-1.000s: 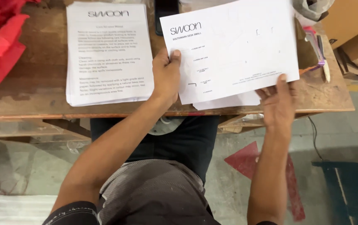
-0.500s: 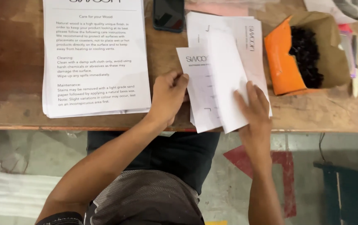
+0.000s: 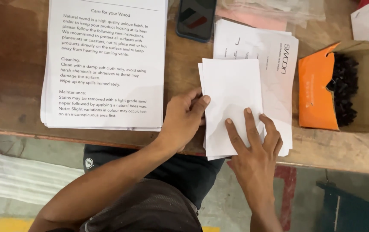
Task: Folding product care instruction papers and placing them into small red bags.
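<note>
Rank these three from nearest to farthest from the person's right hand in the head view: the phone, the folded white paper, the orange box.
1. Folded white paper: directly under the right hand, touching it.
2. Orange box: to its right, on the table.
3. Phone: far side of the table, top centre.

The folded sheet (image 3: 231, 99) hides much of the paper stack (image 3: 274, 60) beneath it.
</note>
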